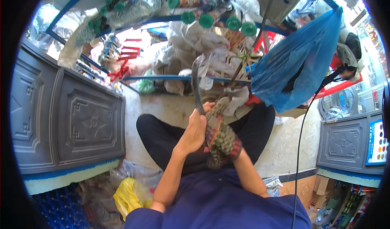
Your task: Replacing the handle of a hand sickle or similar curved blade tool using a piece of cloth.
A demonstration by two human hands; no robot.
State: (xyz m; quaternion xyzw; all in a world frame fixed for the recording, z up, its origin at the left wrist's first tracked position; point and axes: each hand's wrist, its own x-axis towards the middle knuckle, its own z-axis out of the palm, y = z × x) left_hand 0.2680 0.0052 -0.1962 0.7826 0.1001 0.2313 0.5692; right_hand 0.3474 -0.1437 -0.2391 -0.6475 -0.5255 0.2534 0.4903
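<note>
A curved dark metal blade, shaped like a sickle (196, 83), stands nearly upright in front of me, its hooked tip bending right at the top. My bare left hand (194, 131) is closed at the blade's lower end. Pressed close beside it, my right hand (221, 133) wears a patterned knitted glove in grey-green and black with a dark red cuff. The gloved fingers look curled around the lower part of the tool, and they hide its handle. Both hands are above my lap, between my bent knees in black trousers.
A blue-framed rack (162, 78) ahead holds plastic-wrapped goods and green-capped tubes (206, 21). At right hang a large blue plastic bag (298, 62) and a black cable (300, 156). Grey panelled cabinets (91, 121) flank me. A yellow bag (129, 195) lies by my left elbow.
</note>
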